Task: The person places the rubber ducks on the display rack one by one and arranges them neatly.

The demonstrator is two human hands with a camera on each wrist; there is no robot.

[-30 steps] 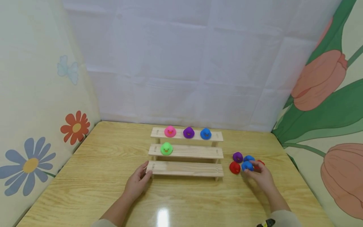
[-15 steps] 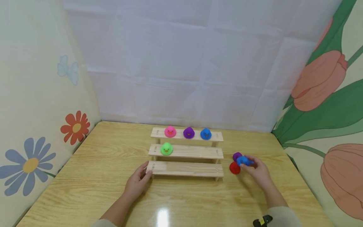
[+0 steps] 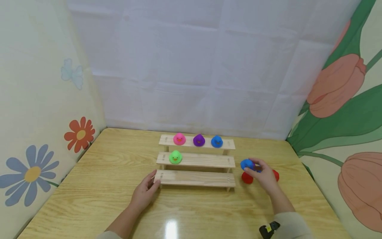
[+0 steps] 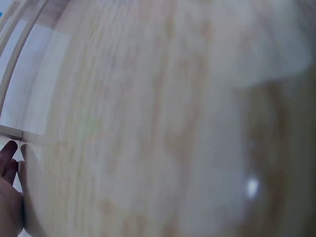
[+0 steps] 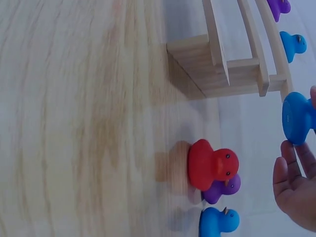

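My right hand (image 3: 266, 178) pinches a blue rubber duck (image 3: 246, 164) between thumb and fingers, raised off the table just right of the three-step wooden stand (image 3: 195, 178). Under and behind it, the right wrist view shows a red duck (image 5: 210, 165), a purple duck (image 5: 222, 189) and another blue duck (image 5: 215, 222). A second red duck (image 3: 276, 175) peeks out beside my right hand. At the stand's left end, my left hand (image 3: 144, 192) holds the corner of the lowest step. A green duck (image 3: 175, 157) sits on the middle step's left part.
On the top step stand a pink duck (image 3: 179, 139), a purple duck (image 3: 199, 140) and a blue duck (image 3: 217, 141). A white cloth (image 3: 191, 73) hangs behind the wooden table (image 3: 119, 152). Flower-printed panels (image 3: 337, 99) flank both sides.
My right hand has picked up a blue duck from the group and carried it left and slightly away from me, toward the stand. The left hand has stayed put.
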